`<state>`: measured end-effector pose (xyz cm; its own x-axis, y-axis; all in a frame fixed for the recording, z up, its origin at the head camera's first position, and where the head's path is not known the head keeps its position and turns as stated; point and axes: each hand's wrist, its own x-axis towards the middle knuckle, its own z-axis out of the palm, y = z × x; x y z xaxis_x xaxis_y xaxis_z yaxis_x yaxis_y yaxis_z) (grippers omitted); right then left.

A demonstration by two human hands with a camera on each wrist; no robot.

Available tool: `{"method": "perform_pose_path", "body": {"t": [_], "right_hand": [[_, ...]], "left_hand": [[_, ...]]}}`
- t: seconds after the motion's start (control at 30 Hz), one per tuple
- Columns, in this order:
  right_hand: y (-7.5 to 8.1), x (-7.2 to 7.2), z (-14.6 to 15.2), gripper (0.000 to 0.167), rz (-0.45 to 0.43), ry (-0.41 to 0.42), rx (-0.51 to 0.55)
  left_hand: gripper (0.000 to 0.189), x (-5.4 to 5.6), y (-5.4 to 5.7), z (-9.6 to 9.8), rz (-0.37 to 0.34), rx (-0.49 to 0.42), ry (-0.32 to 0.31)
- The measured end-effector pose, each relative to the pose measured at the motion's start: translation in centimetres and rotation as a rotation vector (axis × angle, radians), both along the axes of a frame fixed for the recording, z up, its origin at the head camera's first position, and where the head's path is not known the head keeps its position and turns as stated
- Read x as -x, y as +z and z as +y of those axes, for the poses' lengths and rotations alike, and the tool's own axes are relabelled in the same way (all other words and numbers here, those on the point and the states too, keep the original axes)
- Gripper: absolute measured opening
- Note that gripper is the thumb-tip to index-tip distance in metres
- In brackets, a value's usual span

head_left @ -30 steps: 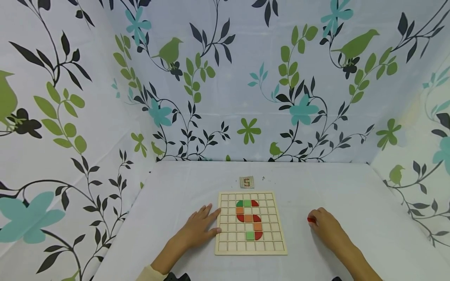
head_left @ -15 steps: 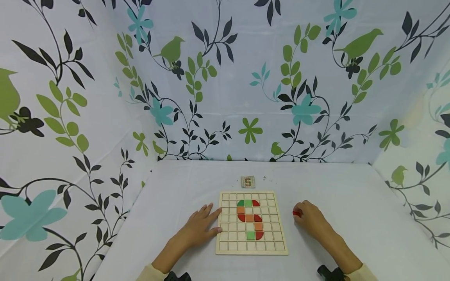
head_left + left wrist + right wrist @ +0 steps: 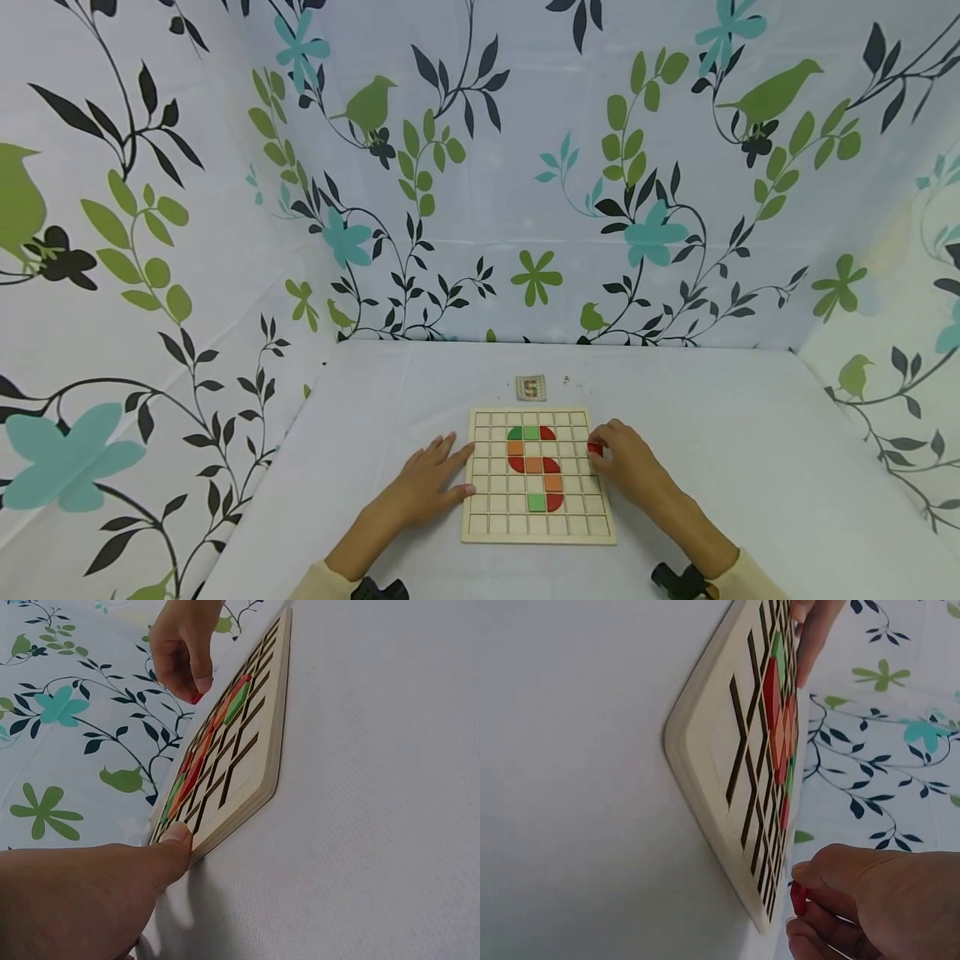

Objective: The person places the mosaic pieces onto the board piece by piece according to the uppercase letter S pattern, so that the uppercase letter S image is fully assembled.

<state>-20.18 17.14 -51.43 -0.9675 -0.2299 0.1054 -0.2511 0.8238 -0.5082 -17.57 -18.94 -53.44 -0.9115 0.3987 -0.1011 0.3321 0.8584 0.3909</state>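
Observation:
A square wooden grid board (image 3: 487,525) lies flat on the white table, with green, orange and red tiles set in an S shape. Straight fingers of my left hand (image 3: 423,483) rest against the board's left edge; the thumb touches its rim in the left wrist view. Between thumb and fingers, my right hand (image 3: 630,462) pinches a small red tile (image 3: 799,898) at the board's right edge. A light green tile (image 3: 537,502) ends the S's lower row, beside a red rounded tile (image 3: 555,502).
Behind the board lies a small card (image 3: 531,388) with an S pattern. Tiny dark specks are on the cloth to its right. Patterned fabric (image 3: 480,167) stands behind and at both sides of the white table (image 3: 712,400).
My right hand has moved left with the red tile, from the open cloth to the board's right edge. The left hand stays at the left edge.

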Motion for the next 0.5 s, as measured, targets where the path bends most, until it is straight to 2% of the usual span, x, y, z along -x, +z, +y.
{"method": "perform_pose_path", "body": {"t": [0.2,0.33,0.5], "right_hand": [[0.1,-0.9,-3.2,0.015,0.005,0.065,0.036],[0.2,-1.8,-5.2,0.012,0.059,0.200,0.054],[-0.1,-3.1,-7.3,0.012,0.146,0.361,-0.006]], "left_hand": [[0.074,0.1,-0.1,0.0,-0.001,-0.003,0.003],[0.074,0.0,-0.1,-0.1,0.003,0.004,0.005],[0.075,0.0,-0.1,-0.1,-0.006,0.002,0.000]]}}
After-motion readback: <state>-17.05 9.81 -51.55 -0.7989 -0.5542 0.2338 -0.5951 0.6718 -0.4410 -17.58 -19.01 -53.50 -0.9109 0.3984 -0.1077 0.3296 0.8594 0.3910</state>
